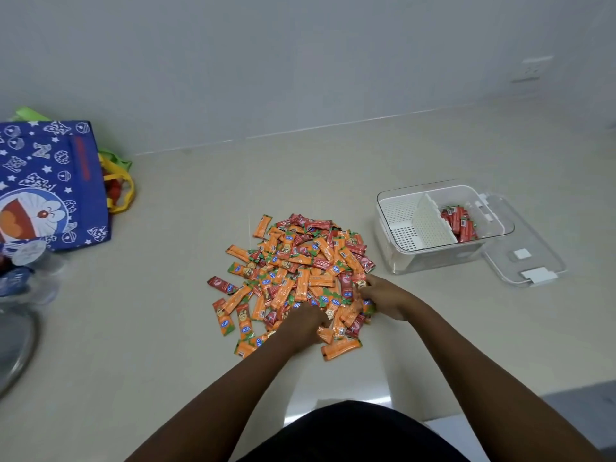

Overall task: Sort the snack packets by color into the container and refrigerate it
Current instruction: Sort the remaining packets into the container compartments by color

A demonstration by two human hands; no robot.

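A heap of orange and red snack packets (293, 271) lies on the beige counter in the middle. My left hand (308, 323) is down in the near edge of the heap, fingers curled among packets. My right hand (380, 296) rests at the heap's right edge, its fingers curled round some packets. To the right stands a clear container (493, 241) with a white perforated divider (433, 225). Its right compartment holds several red packets (459, 221). Its left compartment shows only the white grid floor.
The container's clear lid (530, 261) lies flat behind and right of it. A blue cartoon-print bag (50, 185) with yellow handles stands at the far left. Clear plastic items (23, 295) sit at the left edge. The wall runs along the back.
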